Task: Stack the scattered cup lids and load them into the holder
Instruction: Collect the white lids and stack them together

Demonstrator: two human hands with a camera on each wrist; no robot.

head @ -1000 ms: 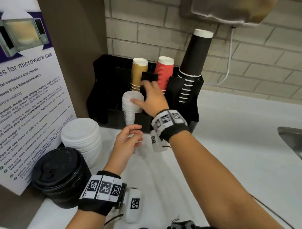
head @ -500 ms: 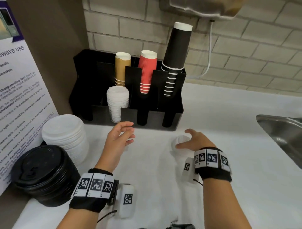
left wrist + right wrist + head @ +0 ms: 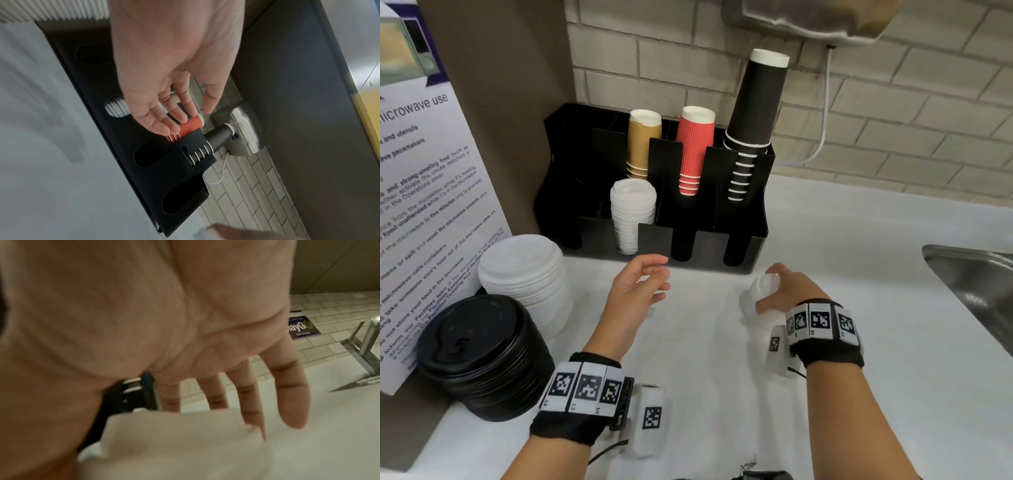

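Head view: tall stack of small white plastic lids [image 3: 632,214] already sits in black slotted holder [image 3: 743,255]. My right hand [image 3: 789,291] pinches few more small white lids [image 3: 760,294], lifting them off white desk [image 3: 859,260]. My left hand [image 3: 637,291] hovers, fingers relaxed, empty. Big white lid pile [image 3: 527,277] and black lid pile [image 3: 479,353] sit outside holder, probably left to load.

A small stack of white lids [image 3: 761,295] sits tilted on the white surface [image 3: 859,260], in front of the black holder [image 3: 657,236]. A taller stack of white lids [image 3: 632,214] stands upright in the holder's second front slot from the left.
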